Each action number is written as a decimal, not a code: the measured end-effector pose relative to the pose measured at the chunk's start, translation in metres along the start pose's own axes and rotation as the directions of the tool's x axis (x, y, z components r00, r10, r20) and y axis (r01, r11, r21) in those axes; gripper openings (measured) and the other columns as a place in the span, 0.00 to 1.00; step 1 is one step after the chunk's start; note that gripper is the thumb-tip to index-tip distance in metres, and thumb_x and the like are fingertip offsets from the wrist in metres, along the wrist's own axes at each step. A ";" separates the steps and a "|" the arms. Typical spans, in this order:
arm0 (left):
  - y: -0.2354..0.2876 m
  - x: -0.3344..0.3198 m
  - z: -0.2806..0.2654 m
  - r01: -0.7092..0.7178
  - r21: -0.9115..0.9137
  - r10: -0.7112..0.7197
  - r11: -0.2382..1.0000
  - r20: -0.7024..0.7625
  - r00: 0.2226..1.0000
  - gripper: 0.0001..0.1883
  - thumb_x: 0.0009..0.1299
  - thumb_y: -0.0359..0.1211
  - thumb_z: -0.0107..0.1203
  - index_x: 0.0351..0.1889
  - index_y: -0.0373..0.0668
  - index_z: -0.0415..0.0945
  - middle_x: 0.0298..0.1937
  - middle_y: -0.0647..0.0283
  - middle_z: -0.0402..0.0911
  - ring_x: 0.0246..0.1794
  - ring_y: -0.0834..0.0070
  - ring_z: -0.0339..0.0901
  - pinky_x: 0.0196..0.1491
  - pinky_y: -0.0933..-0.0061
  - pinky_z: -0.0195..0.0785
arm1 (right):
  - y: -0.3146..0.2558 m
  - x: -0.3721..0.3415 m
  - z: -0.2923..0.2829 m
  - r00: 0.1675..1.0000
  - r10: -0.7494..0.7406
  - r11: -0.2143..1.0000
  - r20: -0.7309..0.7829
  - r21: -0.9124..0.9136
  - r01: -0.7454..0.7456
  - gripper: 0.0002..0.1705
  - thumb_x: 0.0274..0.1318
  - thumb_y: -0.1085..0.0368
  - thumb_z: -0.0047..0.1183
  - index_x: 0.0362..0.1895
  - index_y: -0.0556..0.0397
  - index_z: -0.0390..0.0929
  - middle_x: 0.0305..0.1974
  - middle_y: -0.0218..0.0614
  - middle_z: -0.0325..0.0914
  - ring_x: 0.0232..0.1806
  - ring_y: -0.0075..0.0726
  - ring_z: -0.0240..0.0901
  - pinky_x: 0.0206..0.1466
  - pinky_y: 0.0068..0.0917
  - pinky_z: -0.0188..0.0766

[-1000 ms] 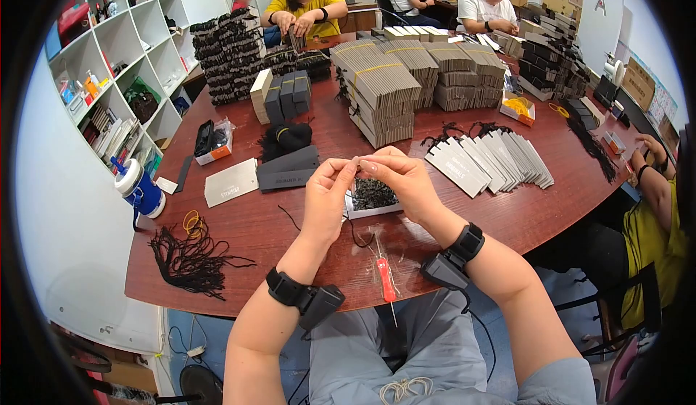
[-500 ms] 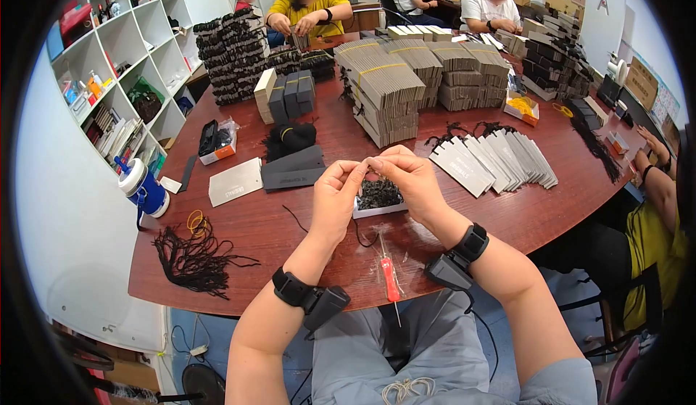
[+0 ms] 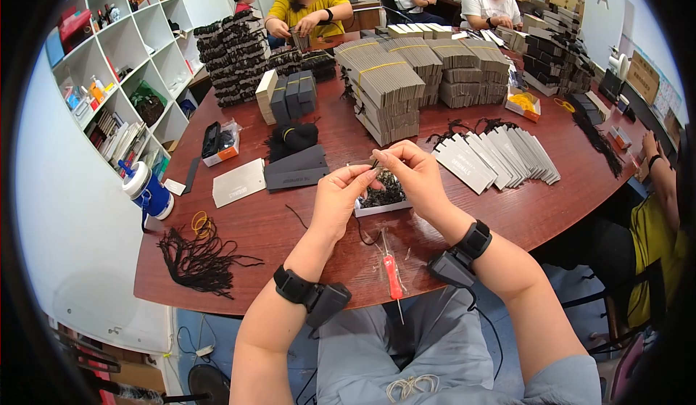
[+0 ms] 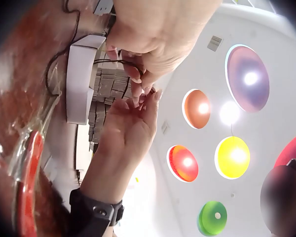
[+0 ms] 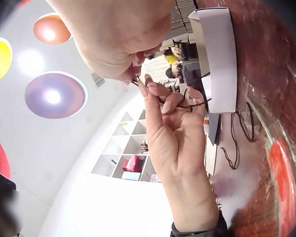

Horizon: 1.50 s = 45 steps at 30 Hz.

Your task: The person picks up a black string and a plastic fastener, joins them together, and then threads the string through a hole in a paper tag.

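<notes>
Over a small white box (image 3: 384,209) of black bits, both hands meet at the fingertips. The left hand (image 3: 335,202) pinches a thin black cord (image 5: 191,105), which runs across its curled fingers and trails down to the table. The right hand (image 3: 417,179) pinches a dark end of cord at the left fingertips, thumb against forefinger. Between the fingertips the cord's exact shape is mostly hidden. On the table below the hands lies a red-handled tool (image 3: 393,278) with a thin metal shaft, on clear plastic.
Grey printed tags (image 3: 500,157) with black strings fan out to the right. Banded tag stacks (image 3: 384,79) stand behind. At left lie black cords (image 3: 206,260), dark tags (image 3: 297,169) and a blue-white jug (image 3: 148,191). Other people sit around the table (image 3: 290,249).
The head view has shifted slightly. Both hands stay together, but the right fingertips have lifted a little and a dark cord end now shows between the fingers.
</notes>
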<state>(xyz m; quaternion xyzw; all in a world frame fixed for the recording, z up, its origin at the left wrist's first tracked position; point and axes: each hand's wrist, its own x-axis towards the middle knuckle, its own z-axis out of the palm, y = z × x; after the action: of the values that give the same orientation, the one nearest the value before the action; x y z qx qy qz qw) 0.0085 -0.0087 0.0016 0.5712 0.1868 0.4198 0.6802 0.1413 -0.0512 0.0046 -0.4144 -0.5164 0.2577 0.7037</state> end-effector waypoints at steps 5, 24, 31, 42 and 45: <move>0.001 -0.002 0.002 -0.098 0.471 0.139 0.877 -0.052 0.989 0.06 0.59 0.27 0.50 0.33 0.38 0.75 0.22 0.67 0.75 0.21 0.83 0.67 0.28 0.86 0.57 | -0.009 0.001 -0.002 0.957 0.288 0.931 0.036 0.222 -0.288 0.09 0.48 0.63 0.51 0.26 0.56 0.73 0.19 0.26 0.70 0.17 0.10 0.56 0.20 0.09 0.53; 0.010 -0.004 0.002 -0.156 0.540 0.182 0.827 0.005 0.983 0.14 0.54 0.22 0.47 0.40 0.36 0.64 0.14 0.73 0.64 0.13 0.91 0.57 0.17 0.88 0.49 | -0.001 -0.002 0.001 0.948 -0.279 0.787 0.152 -0.530 0.316 0.06 0.46 0.67 0.49 0.24 0.56 0.69 0.20 0.37 0.72 0.21 0.37 0.70 0.22 0.26 0.64; 0.026 -0.003 0.000 0.104 0.167 -0.118 0.981 0.076 0.990 0.13 0.58 0.23 0.47 0.42 0.36 0.63 0.14 0.76 0.62 0.09 0.95 0.50 0.11 0.91 0.40 | 0.001 0.001 -0.003 0.967 -0.116 0.950 0.228 -0.260 0.175 0.08 0.46 0.66 0.51 0.24 0.57 0.69 0.18 0.33 0.72 0.19 0.22 0.68 0.21 0.19 0.62; 0.027 -0.003 -0.001 0.111 0.164 -0.114 0.980 0.010 0.993 0.10 0.59 0.24 0.48 0.39 0.37 0.67 0.16 0.77 0.64 0.09 0.95 0.50 0.11 0.91 0.39 | -0.016 0.003 -0.005 0.960 0.105 0.990 0.259 -0.118 -0.077 0.08 0.50 0.65 0.48 0.27 0.59 0.71 0.18 0.27 0.71 0.13 0.11 0.58 0.14 0.12 0.54; 0.028 -0.004 -0.002 0.129 0.157 -0.135 0.979 0.030 0.990 0.11 0.58 0.26 0.51 0.39 0.38 0.68 0.16 0.78 0.65 0.10 0.96 0.50 0.12 0.91 0.38 | -0.017 0.004 -0.007 0.958 0.133 0.988 0.253 -0.108 -0.108 0.08 0.50 0.66 0.47 0.28 0.59 0.72 0.18 0.27 0.71 0.15 0.11 0.60 0.16 0.12 0.57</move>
<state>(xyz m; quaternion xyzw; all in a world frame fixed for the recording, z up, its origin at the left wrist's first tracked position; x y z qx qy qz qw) -0.0047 -0.0108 0.0260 0.6170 0.2424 0.3463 0.6639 0.1483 -0.0592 0.0203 -0.4402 -0.5895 0.3278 0.5927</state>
